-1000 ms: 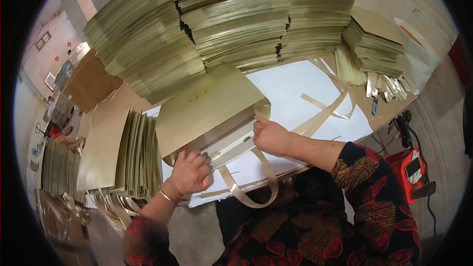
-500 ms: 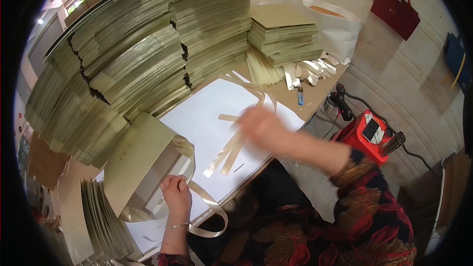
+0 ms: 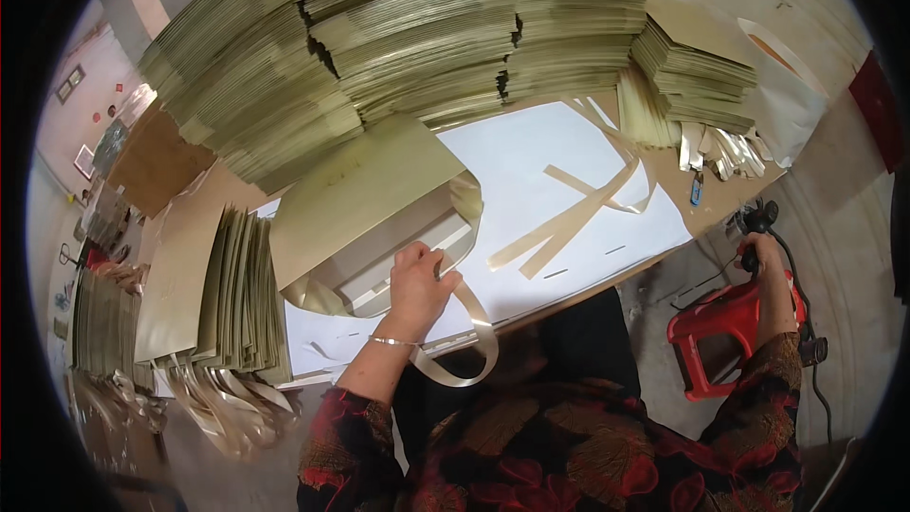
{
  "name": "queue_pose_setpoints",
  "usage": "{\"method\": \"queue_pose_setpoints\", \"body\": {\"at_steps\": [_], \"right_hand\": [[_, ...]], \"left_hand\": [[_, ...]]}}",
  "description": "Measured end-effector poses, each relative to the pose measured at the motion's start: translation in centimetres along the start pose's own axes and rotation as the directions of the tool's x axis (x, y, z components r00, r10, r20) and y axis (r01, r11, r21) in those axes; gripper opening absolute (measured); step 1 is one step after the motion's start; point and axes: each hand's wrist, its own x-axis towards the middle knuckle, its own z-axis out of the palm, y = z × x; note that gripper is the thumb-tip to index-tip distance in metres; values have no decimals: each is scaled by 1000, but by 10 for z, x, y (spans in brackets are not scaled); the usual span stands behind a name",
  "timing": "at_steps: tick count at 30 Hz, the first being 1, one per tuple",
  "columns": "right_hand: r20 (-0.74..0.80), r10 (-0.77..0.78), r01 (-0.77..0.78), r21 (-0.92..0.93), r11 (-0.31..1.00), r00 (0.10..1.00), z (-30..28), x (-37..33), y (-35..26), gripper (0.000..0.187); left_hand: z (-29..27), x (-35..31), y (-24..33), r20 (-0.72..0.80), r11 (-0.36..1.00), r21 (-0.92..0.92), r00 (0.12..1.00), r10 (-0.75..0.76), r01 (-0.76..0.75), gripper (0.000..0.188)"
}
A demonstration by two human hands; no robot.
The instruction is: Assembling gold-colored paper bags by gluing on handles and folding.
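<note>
A gold paper bag lies on its side on the white sheet, its mouth towards me and pale inside. My left hand is closed at the lower edge of that mouth, pinching a cream satin ribbon. The ribbon loops down past the table's front edge and back under my wrist. Far off to the right, my right hand is wrapped round the handle of a black corded tool above a red stool. Its working end is too unclear to name.
Loose ribbon strips lie on the white sheet. Tall stacks of gold bags wall the back. Finished-looking bags with ribbons stand at the left. A blue cutter lies near bundled ribbons at the right.
My right hand has left the ribbon strips on the sheet and now grips the black tool by the stool. My left hand stays at the bag's mouth. The view has swung left.
</note>
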Motion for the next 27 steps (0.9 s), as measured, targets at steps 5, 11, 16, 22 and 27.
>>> {"method": "queue_pose_setpoints", "body": {"at_steps": [5,11,16,22,27], "right_hand": [[-335,-211,329,350,877,918,58,-81,-38,42],[362,-509,279,526,803,781,139,-213,-97,61],[814,-274,8,315,949,513,229,-261,-97,63],[853,-235,161,180,970,466,304,-263,-84,54],[856,-238,235,141,962,458,319,-258,-82,52]], "left_hand": [[-8,7,7,79,995,-16,992,-94,96,60],[-5,5,3,48,989,-84,992,-121,125,59],[4,13,-25,59,957,-215,980,-187,196,44],[14,14,-38,35,899,-356,966,-258,253,33],[13,7,-31,-110,964,-266,993,-46,15,32]]}}
